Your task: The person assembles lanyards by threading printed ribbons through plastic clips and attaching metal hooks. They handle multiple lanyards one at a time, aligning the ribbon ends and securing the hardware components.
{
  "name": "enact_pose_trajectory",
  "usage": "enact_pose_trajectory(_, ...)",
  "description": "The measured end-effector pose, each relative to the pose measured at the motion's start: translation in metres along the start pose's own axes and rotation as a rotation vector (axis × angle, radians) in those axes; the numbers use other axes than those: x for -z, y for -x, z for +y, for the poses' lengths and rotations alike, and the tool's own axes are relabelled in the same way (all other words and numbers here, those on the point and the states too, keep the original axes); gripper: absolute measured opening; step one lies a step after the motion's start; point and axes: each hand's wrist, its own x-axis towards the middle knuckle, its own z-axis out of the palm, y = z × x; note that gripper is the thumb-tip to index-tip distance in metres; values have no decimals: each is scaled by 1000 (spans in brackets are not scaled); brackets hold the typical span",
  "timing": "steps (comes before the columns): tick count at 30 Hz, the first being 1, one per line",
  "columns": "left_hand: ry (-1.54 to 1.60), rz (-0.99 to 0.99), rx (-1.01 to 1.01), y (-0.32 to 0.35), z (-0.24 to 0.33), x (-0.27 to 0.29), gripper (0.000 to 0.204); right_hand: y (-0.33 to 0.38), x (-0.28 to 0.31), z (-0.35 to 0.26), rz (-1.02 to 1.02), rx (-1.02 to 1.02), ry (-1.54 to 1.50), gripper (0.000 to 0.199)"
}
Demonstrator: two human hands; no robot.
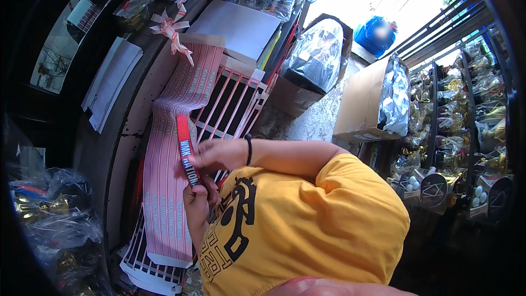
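A narrow red ribbon (184,131) with white lettering stands up in front of me, its lower end down between my hands. My left hand (198,200) is closed on that lower end, thumb on top. Above it, my right hand (222,154), with a black band at the wrist, has its fingers around the ribbon's middle; they are slightly blurred. Behind the ribbon lies a long pink sheet (164,186) printed with lettered columns, buckled near its upper part. Under it shows a white sheet (233,98) with long slots and pink strips.
A pink-and-white ribbon bow (171,28) lies by the pink sheet's top. White papers (112,82) are at the left, plastic-wrapped goods (52,214) below them. Cardboard boxes (359,101) stand on the floor. Racks of bagged goods (452,115) line the right, and a blue bag (372,35) sits beyond.
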Motion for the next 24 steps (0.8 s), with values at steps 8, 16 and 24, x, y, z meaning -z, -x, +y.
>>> enact_pose_trajectory(8,38,-33,23,-4,-11,-4,54,4,-33,27,298,272,384,33)
enact_pose_trajectory(16,-2,-140,-39,-15,-14,-7,29,19,-61,4,435,270,554,27)
enact_pose_trajectory(24,39,-217,49,-11,-26,1,26,24,-58,-37,386,668,589,24)
